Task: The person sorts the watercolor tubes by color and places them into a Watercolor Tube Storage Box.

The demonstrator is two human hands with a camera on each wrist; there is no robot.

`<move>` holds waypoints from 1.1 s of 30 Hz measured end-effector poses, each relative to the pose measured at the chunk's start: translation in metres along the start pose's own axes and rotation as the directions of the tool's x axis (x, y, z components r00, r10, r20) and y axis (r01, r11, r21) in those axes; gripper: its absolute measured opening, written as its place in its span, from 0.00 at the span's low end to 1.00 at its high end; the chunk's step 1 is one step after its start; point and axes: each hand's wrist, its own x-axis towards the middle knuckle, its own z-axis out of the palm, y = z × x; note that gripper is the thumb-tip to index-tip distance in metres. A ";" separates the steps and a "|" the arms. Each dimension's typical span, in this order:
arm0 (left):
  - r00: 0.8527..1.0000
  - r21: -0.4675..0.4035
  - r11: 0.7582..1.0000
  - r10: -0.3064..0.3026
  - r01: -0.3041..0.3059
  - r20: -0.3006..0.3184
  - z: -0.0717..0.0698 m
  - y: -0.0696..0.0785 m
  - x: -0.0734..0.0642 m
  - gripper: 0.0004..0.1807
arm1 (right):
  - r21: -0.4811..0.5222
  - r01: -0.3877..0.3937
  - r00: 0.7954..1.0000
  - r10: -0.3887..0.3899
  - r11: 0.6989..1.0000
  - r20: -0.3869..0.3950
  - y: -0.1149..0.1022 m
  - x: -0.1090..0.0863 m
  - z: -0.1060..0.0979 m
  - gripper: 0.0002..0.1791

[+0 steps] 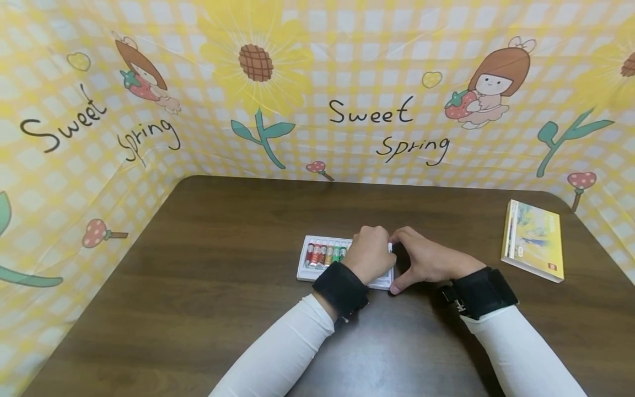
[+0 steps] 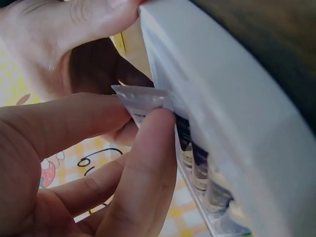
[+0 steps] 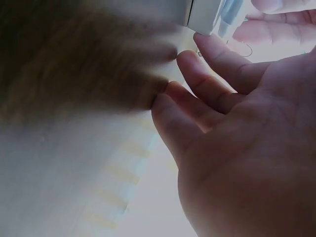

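A white plastic tray holds a row of small paint tubes in red, orange, green and other colours. My left hand is over its right part and covers several tubes. In the left wrist view, thumb and finger pinch the flat crimped end of a paint tube, which tilts out from the row. At the tray's right end, my right hand holds the tray, its thumb at the near corner and its fingers at the far one. In the right wrist view, fingertips meet the white tray corner.
A yellow-covered book or box lies at the right of the brown wooden table. Behind and to the left hangs a yellow checked cloth with printed flowers and lettering. Both wrists wear black bands.
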 end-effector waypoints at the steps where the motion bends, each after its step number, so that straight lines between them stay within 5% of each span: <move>1: 1.000 0.023 1.000 0.005 -0.004 -0.010 0.000 0.001 -0.001 0.02 | 0.000 0.003 1.000 -0.003 1.000 0.000 0.000 0.000 0.000 0.51; 7: 1.000 0.110 0.994 0.030 -0.029 -0.009 -0.010 0.016 -0.015 0.05 | 0.007 0.025 1.000 -0.025 1.000 0.002 0.000 0.002 0.001 0.54; 24: 0.999 0.263 0.964 0.046 -0.036 -0.029 -0.012 0.014 -0.021 0.09 | -0.003 0.018 1.000 -0.018 1.000 -0.011 -0.002 0.002 0.001 0.49; 33: 0.999 0.344 0.938 0.025 -0.040 0.049 -0.015 0.015 -0.020 0.10 | -0.005 0.017 1.000 -0.017 1.000 -0.011 -0.001 -0.001 -0.001 0.50</move>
